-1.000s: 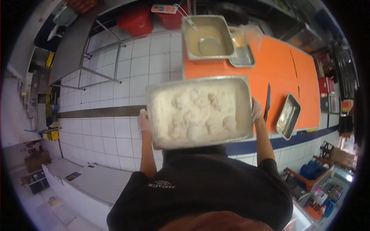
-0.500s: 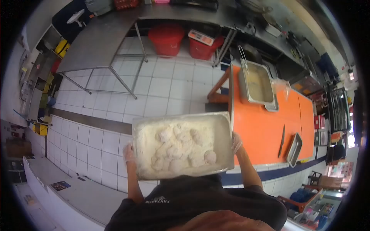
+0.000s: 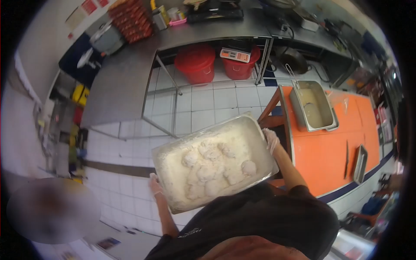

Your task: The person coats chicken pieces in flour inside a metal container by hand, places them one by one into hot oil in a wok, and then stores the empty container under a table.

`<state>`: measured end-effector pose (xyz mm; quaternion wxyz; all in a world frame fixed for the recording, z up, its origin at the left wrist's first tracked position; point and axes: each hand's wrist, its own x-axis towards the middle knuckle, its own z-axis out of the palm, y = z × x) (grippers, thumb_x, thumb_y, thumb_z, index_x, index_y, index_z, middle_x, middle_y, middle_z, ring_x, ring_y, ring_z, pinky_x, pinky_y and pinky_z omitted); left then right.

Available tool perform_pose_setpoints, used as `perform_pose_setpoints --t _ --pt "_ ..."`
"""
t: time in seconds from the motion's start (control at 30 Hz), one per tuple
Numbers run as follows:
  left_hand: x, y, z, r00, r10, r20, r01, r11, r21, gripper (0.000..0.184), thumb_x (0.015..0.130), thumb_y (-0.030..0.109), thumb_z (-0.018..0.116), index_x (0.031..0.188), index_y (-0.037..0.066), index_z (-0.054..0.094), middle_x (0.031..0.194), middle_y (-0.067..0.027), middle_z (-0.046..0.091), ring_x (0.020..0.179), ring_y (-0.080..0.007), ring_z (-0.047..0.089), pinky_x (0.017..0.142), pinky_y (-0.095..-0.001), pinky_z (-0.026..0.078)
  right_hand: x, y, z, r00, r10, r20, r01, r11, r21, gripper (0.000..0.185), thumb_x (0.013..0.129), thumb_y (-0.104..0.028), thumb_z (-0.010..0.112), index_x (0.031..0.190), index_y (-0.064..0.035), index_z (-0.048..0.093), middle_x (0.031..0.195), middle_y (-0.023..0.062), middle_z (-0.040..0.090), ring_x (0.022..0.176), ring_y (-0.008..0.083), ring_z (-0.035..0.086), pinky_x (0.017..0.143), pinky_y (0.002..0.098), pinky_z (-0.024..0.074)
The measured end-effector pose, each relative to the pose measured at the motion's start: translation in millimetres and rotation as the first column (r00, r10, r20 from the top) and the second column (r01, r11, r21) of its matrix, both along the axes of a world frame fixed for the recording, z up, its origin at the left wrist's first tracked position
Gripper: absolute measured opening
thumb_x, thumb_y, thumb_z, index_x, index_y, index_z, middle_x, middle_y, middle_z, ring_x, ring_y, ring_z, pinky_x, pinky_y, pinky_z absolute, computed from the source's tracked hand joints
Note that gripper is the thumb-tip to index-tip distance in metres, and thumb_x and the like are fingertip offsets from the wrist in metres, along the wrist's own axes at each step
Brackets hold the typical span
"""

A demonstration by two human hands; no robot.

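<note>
The single camera sits on the wearer's head, looking forward and steeply down over the dark shirt. Its wide, round-edged view centres closely on the metal pan; the orange table lies right of the pan, the steel table farther off, beyond its left side. The blurred patch left of and below the pan is probably something very near the lens.

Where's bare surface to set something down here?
Orange table: bare from the deep container to the knife. Left-hand steel table: bare on the near part, short of the red stack. Crowded: around the deep container, and by the knife and small tray.
</note>
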<state>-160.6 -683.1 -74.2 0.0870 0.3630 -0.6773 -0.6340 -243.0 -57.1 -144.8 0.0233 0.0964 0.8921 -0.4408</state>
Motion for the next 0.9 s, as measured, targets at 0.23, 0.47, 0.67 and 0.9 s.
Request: perform_pose_setpoints --t 0.23,0.47,0.67,0.9 --pt "-204 60 39 0.993 -0.102 0.055 0.107 0.990 -0.096 0.044 0.101 0.036 0.046 0.095 -0.002 0.066 0.091 -0.0087 0.067 0.080 -0.0205 0.060 0.073 -0.0356 0.047 -213 32 115 0.858 -0.307 0.413 0.468 0.797 -0.381 0.049 0.097 -0.036 0.040 0.097 0.0046 0.067 0.095 0.0193 0.071 0.082 0.0332 0.065 0.077 0.0461 0.0451" --pt "-403 160 88 0.978 0.067 -0.197 0.008 0.935 0.354 0.048 0.102 0.038 0.045 0.108 -0.004 0.067 0.101 -0.0120 0.068 0.084 -0.0234 0.064 0.079 -0.0367 0.051 -360 104 135 0.955 -0.295 -0.038 0.286 0.947 -0.147 0.042 0.095 -0.035 0.045 0.094 0.0034 0.063 0.083 0.0206 0.065 0.073 0.0271 0.056 0.072 0.0436 0.0433" --pt "-615 201 82 0.982 -0.139 -0.126 0.160 0.971 0.178 0.047 0.102 0.042 0.045 0.099 0.000 0.068 0.090 -0.0084 0.067 0.078 -0.0203 0.064 0.073 -0.0348 0.053 -505 182 112 0.799 -0.581 0.152 0.591 0.716 -0.372 0.027 0.090 -0.026 0.055 0.084 -0.0010 0.064 0.073 0.0192 0.062 0.067 0.0265 0.058 0.063 0.0426 0.0435" --pt "-824 300 64 0.944 -0.292 -0.153 0.324 0.906 0.271 0.046 0.099 0.044 0.051 0.098 0.000 0.068 0.087 -0.0078 0.067 0.077 -0.0205 0.064 0.073 -0.0340 0.051 -611 250 147 0.695 -0.695 0.181 0.691 0.578 -0.433 0.039 0.095 -0.042 0.052 0.077 -0.0080 0.059 0.067 0.0003 0.050 0.059 0.0157 0.042 0.056 0.0358 0.0333"
